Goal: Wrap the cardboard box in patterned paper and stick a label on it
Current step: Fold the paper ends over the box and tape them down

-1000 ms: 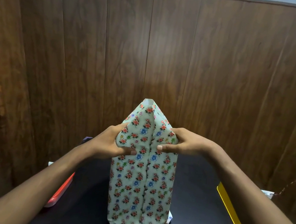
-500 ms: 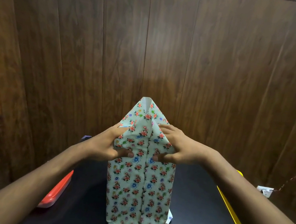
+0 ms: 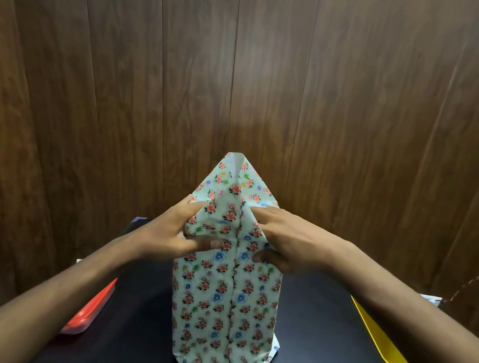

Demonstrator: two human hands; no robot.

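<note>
The box stands upright on the black table, fully covered by pale floral wrapping paper (image 3: 224,304) with a vertical seam facing me; no cardboard shows. Above the box the paper tapers to a pointed flap (image 3: 234,175) with its white inside visible at the tip. My left hand (image 3: 172,233) pinches the folded left side of the paper near the box's top, thumb on the front. My right hand (image 3: 282,242) holds the right fold, fingers on top and thumb on the front. No label is visible.
A red flat container (image 3: 91,310) lies at the table's left edge and a yellow flat tray (image 3: 378,338) at the right. A dark object (image 3: 136,222) peeks out behind my left wrist. A wooden panel wall (image 3: 244,63) rises close behind the black table (image 3: 319,337).
Both hands have pressed the side folds further inward and down, and the pointed top flap now stands narrower with its white inside showing. The camera has tilted slightly.
</note>
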